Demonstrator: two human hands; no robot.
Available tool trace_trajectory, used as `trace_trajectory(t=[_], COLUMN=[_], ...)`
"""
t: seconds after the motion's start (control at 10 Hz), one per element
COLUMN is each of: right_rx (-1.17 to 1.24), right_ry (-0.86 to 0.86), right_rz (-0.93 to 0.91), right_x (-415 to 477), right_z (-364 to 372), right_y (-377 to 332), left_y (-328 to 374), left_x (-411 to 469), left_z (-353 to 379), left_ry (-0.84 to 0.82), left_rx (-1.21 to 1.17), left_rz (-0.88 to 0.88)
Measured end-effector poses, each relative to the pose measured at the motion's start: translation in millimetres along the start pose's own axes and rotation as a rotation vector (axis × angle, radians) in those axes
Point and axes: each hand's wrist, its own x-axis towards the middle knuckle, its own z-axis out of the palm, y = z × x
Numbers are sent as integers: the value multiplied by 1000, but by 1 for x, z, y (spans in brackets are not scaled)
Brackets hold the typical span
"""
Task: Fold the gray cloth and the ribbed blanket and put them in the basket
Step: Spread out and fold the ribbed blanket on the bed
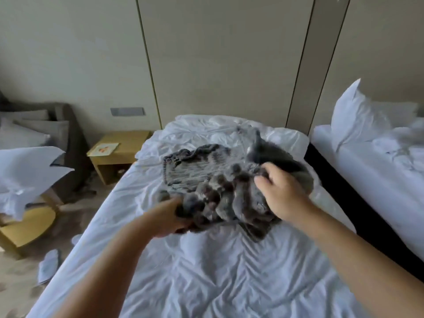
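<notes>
A grey ribbed knit blanket (195, 168) lies bunched in the middle of a white bed (206, 271). A smoother gray cloth (282, 157) sits crumpled against its right side and partly under it. My left hand (169, 216) grips the near left edge of the bunched blanket from below. My right hand (280, 191) is on top of the pile at the right, fingers curled into the fabric where blanket and cloth meet. The picture is blurred there. No basket is in view.
A second white bed with a pillow (358, 118) stands at the right across a dark gap. A wooden nightstand (114, 154) is at the left of the bed, with a dark armchair (66, 134), white linen (27, 173) and slippers (49, 265) on the floor.
</notes>
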Motion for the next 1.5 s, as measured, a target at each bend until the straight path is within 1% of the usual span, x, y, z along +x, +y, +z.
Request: trace_trajectory(t=[0.1,0.2,0.3,0.4,0.5,0.6,0.7,0.8,0.9,1.0,1.1,1.2,1.3,1.4,1.5], right_rx=[-117,67,284,614,806,593,657,392,87,-37,5,45,123,261,209], right_ry=[-426,-405,-379,-340,-163,-381,-701,-628,-543,-389,-134,-75,-119,-274,-272], right_rz=[520,667,493,325,422,439,441,326,390,479,577,550,336,135,71], right_x=[-37,-56,-52,-44,-36,-50,-68,-65,-55,-47,-40,-35,-32,-28,-24], right_z=[48,64,70,67,60,65,81,91,88,75,61,56,57,63,69], right_y=[49,51,19,-6,7,38,48,50,60,74,84,79,52,22,15], left_y=[-11,-7,12,26,25,26,26,25,8,-6,-17,-23,-21,-2,3], left_x=[-3,-4,-8,-12,-13,-15,-9,-6,3,6,6,2,9,10,18], left_z=[43,82,101,95,86,74,59,45,41,38,38,35,51,71,81], left_ry=[-669,-469,-217,113,213,239,379,474,573,570,245,-403,-416,-243,-65], left_rx=[242,-251,-355,-516,-619,-1034,-1119,-1046,-723,-641,-692,-159,-111,-293,-428], left_rz=[-100,-35,175,337,368,239,261,220,143,92,-160,-376,-156,153,259])
